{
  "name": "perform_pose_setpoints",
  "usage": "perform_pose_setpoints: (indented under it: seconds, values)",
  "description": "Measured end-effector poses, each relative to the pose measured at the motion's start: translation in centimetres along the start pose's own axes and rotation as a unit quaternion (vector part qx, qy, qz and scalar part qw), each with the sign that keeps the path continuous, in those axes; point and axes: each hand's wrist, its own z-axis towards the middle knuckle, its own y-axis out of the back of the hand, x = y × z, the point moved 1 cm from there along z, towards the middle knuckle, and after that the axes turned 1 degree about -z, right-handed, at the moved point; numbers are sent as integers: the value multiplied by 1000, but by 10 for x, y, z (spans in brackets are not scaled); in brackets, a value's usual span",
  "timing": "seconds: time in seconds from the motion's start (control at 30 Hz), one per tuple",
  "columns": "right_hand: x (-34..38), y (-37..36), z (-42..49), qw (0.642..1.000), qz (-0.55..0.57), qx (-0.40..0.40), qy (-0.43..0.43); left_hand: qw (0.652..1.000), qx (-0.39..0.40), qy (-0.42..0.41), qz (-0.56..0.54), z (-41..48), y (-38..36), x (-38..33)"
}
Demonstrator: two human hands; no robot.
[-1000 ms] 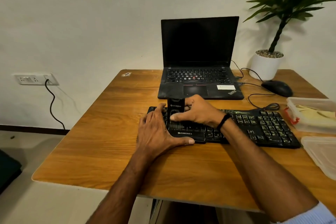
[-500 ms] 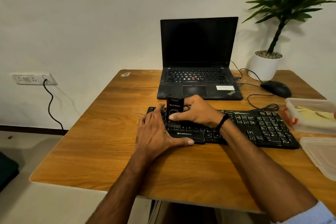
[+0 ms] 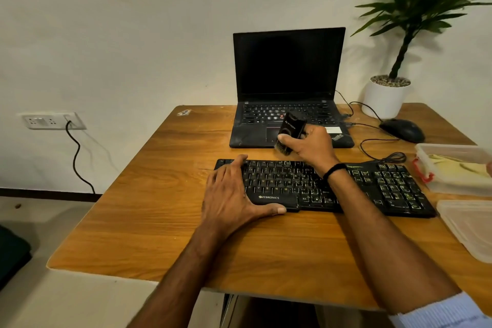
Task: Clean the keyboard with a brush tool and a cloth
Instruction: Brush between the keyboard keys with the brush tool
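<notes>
Keyboard (image 3: 386, 186): my left hand (image 3: 229, 194) lies flat, pinning it; my right hand (image 3: 310, 148) clasps the brush tool (image 3: 291, 128). I'd sweep rows lightly.

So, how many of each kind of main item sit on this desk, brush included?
Laptop: 1
Keyboard: 1
Mouse: 1
Potted plant: 1
Brush, held in the right hand: 1
Clear plastic box pieces: 2
Yellow cloth: 1
Total: 8
</notes>
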Motion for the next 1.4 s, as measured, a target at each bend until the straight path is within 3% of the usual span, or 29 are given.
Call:
perform_pose_setpoints:
  seconds: [0.2,0.33,0.47,0.87,0.97,1.1,1.2,1.33,1.4]
  values:
    - [1,-14,-7,986,-144,53,58,1000,-8,-3,-1,3,-5,-12]
    - [3,-17,-7,984,-49,171,27,1000,-9,5,-9,5,-7,-12]
    - [1,-7,-5,985,-122,102,59,1000,-2,12,-17,5,-7,-11]
    - [-6,8,-1,985,-132,112,24,1000,0,11,-13,4,-7,-10]
    - [-8,12,-2,982,-116,149,23,1000,-1,11,-11,5,-8,-10]
    - [-10,15,-1,985,-138,101,29,1000,-2,10,-10,5,-9,-9]
    - [-10,10,-3,982,-115,144,37,1000,-3,10,-10,5,-9,-9]
    - [-10,11,-1,986,-130,98,42,1000,-6,7,-9,4,-8,-11]
    - [-11,10,-2,985,-104,131,37,1000,-5,8,-10,4,-8,-11]
